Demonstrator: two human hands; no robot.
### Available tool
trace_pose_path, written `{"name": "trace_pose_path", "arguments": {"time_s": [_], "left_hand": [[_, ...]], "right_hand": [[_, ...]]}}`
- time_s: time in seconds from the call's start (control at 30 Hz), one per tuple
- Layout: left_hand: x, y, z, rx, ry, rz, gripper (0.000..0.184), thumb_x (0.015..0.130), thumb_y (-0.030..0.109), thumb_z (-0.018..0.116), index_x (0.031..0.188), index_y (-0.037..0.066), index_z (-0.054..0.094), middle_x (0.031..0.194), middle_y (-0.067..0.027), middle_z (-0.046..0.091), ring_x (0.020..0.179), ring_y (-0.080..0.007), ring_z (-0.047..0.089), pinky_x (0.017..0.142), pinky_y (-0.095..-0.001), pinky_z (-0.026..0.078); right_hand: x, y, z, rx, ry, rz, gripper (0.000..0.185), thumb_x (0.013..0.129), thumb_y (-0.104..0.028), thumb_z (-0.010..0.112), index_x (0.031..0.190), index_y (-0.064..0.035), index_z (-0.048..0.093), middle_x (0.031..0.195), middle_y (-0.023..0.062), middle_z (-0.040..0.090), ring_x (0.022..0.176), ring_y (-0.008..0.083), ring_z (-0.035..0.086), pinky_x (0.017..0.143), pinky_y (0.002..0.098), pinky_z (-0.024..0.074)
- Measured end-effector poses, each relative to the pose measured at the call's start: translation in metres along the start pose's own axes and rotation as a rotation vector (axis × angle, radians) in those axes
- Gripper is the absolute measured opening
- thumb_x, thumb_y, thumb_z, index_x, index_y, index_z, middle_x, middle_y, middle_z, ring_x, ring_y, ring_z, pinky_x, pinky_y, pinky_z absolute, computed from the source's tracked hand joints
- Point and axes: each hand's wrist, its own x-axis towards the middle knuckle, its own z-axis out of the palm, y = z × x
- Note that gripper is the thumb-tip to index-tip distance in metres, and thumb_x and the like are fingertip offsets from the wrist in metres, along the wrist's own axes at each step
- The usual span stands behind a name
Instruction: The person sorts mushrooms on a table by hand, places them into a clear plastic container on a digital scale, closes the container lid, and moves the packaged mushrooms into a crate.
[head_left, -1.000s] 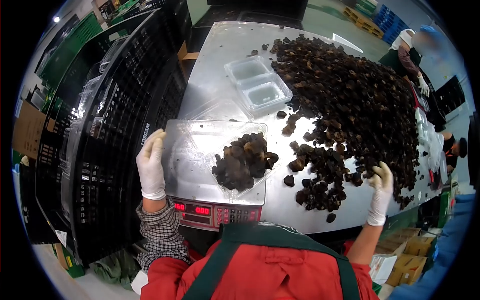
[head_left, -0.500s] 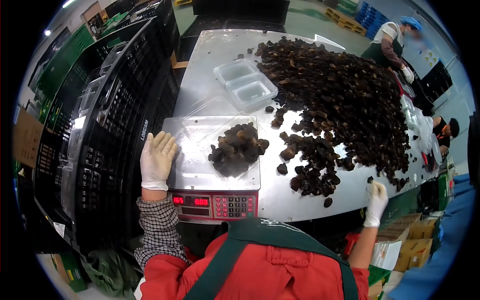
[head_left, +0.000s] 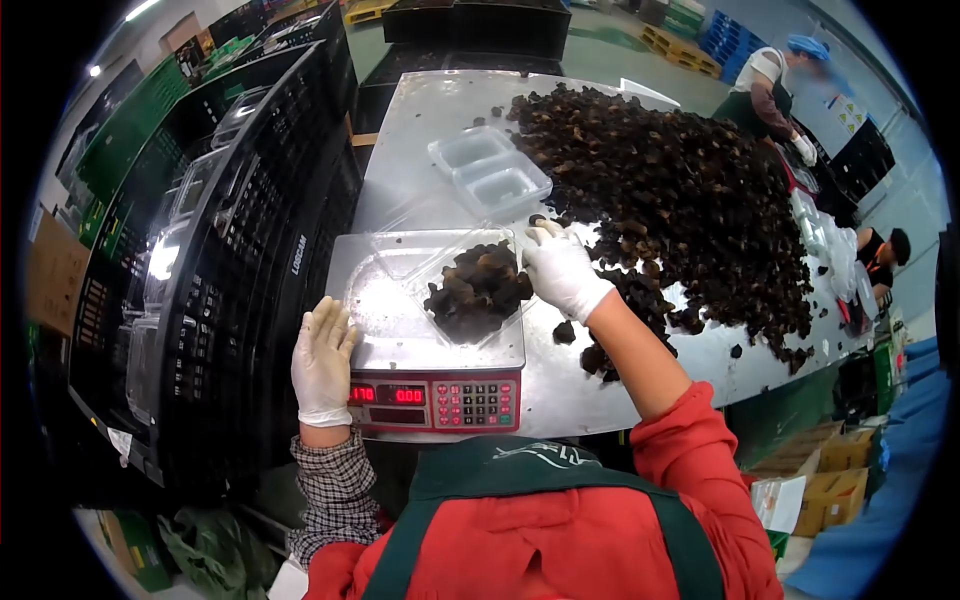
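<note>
My left hand [head_left: 322, 362], in a white glove, rests palm up at the left edge of the scale [head_left: 372, 330], fingers stretched out and holding nothing. On the scale's plate sits a clear plastic tray [head_left: 425, 300] with a heap of dark wood ear mushrooms [head_left: 478, 292]. Just right of that tray is my gloved right hand [head_left: 568, 270], its fingers curled with the tips at a small dark mushroom piece [head_left: 537, 219]. The palm hides part of the table beneath. Red digits on the display [head_left: 385, 394] read about 170 and 0.00.
A large pile of wood ear mushrooms [head_left: 670, 190] covers the table's right side. Empty clear trays [head_left: 500, 185] stand behind the scale. Black crates [head_left: 240, 230] wall off the left. Co-workers [head_left: 770, 95] are at the right, beyond the table [head_left: 440, 105].
My right hand has come left from the table's near right edge to beside the tray on the scale. The reading has risen from about 165 to 170. My left hand stays open by the scale.
</note>
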Motion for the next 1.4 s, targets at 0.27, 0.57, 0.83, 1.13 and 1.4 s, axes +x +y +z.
{"name": "trace_pose_path", "arguments": {"time_s": [0.27,0.57,0.83,1.13,1.4], "left_hand": [[0.009,-0.01,0.003,-0.096,-0.049,-0.042,0.054,0.1,0.04,0.04,0.134,-0.001,0.043,0.136,-0.0151,0.044,0.13,-0.0275,0.038,0.11,-0.0409,0.029],[0.027,-0.011,-0.008,-0.146,-0.058,-0.069,0.052,0.1,0.038,0.038,0.134,0.0,0.045,0.134,-0.0143,0.047,0.127,-0.0254,0.042,0.108,-0.0401,0.032],[0.022,0.005,-0.007,-0.191,-0.042,0.006,0.049,0.1,0.036,0.039,0.132,0.0,0.048,0.135,-0.0144,0.048,0.127,-0.0263,0.042,0.107,-0.0407,0.032],[-0.024,0.046,0.0,0.291,0.021,0.333,0.046,0.098,0.033,0.043,0.128,0.0,0.051,0.131,-0.0139,0.052,0.12,-0.024,0.049,0.101,-0.038,0.038],[-0.001,0.023,0.02,0.234,0.009,0.171,0.047,0.098,0.035,0.043,0.128,0.0,0.05,0.13,-0.0144,0.052,0.12,-0.0244,0.049,0.103,-0.0393,0.037]], "right_hand": [[-0.036,0.004,-0.042,0.929,0.14,0.313,0.006,0.09,-0.003,0.058,0.092,0.0018,0.061,0.084,0.0056,0.066,0.076,0.013,0.066,0.066,0.0259,0.053],[-0.287,0.116,-0.093,0.76,-0.112,0.867,0.02,0.085,-0.001,0.053,0.099,0.0004,0.066,0.096,0.0134,0.068,0.083,0.0177,0.066,0.074,0.0284,0.0523],[-0.176,0.05,-0.005,0.37,0.073,0.401,0.013,0.078,-0.01,0.063,0.091,-0.0073,0.064,0.092,0.0126,0.059,0.083,0.0333,0.06,0.073,0.0405,0.0503],[-0.125,0.021,0.045,0.307,-0.019,0.177,0.02,0.075,-0.017,0.068,0.094,-0.0098,0.065,0.094,0.0125,0.061,0.081,0.0325,0.062,0.071,0.0408,0.0512],[-0.132,0.04,0.069,0.316,-0.053,0.279,0.011,0.081,-0.013,0.06,0.089,-0.0083,0.064,0.085,0.014,0.061,0.076,0.0342,0.062,0.069,0.0426,0.0505]]}}
